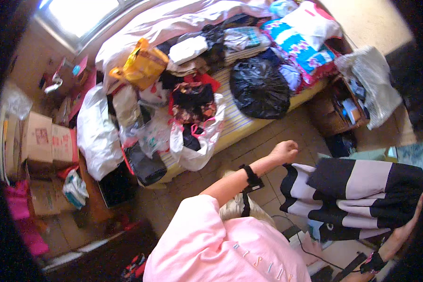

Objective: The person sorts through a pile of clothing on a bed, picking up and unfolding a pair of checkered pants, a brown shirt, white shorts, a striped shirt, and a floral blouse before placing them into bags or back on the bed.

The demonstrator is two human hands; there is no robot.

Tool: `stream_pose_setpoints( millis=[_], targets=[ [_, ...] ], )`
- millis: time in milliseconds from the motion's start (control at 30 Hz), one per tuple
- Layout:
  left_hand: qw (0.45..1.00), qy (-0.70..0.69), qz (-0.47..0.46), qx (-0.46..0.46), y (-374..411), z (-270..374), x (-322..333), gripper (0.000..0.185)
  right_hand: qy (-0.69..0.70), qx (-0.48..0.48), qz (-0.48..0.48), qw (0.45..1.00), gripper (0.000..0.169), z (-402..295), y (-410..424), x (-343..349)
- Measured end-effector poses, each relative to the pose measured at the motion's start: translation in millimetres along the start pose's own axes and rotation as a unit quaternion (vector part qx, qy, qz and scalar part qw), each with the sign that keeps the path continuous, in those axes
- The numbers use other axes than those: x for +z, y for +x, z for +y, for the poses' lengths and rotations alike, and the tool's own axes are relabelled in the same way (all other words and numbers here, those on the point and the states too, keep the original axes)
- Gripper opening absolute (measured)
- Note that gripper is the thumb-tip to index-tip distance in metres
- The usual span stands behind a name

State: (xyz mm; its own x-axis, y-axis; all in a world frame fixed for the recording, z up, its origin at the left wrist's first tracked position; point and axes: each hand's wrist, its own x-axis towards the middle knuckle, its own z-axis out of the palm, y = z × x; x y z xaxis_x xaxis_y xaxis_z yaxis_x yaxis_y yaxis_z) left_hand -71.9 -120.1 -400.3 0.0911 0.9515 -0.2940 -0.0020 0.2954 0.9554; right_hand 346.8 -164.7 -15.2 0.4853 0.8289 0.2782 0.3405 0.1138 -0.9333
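Observation:
A black-and-white striped knit garment [338,197], loosely folded in layers, spreads across the right side of the view. My right hand [410,216] grips it at its far right edge, and part of the fingers is hidden by the cloth. Just above the garment's left corner is my left hand [284,151], its fingers curled in with nothing visible in them. The garment's wavy hem comes close to the left wrist; whether they touch is unclear. Black straps circle both wrists.
A bed [229,116] ahead carries clothes, a knotted black plastic bag [259,88], a yellow bag [144,63] and white bags. Cardboard boxes [38,141] stand left. An open brown box [331,109] sits beyond the garment. A cable [305,246] runs below it.

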Motion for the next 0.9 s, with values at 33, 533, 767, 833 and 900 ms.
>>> stream_pose_setpoints(
  millis=[33,533,767,833,900],
  targets=[
    [0.998,0.034,0.027,-0.039,-8.9,-19.1,-24.3,0.029,0.007,-0.006,-0.017,1.000,0.051,-1.0,8.3,15.3],
    [0.874,0.165,0.406,-0.210,-61.6,-161.2,-361.7,0.027,0.071,0.032,-0.253,0.964,0.041,-0.2,155.0,376.4],
    [0.817,0.275,0.452,-0.227,-18.7,-132.2,-445.6,0.052,0.148,0.218,-0.339,0.903,0.035,151.8,211.7,561.2],
    [0.820,0.269,0.458,-0.212,1.5,-140.6,-461.8,0.059,0.109,0.191,-0.416,0.882,0.024,203.6,190.8,596.5],
    [0.819,0.249,0.472,-0.212,2.2,-147.0,-470.7,0.060,-0.004,0.140,-0.330,0.934,0.046,216.3,102.7,653.4]
  ],
)
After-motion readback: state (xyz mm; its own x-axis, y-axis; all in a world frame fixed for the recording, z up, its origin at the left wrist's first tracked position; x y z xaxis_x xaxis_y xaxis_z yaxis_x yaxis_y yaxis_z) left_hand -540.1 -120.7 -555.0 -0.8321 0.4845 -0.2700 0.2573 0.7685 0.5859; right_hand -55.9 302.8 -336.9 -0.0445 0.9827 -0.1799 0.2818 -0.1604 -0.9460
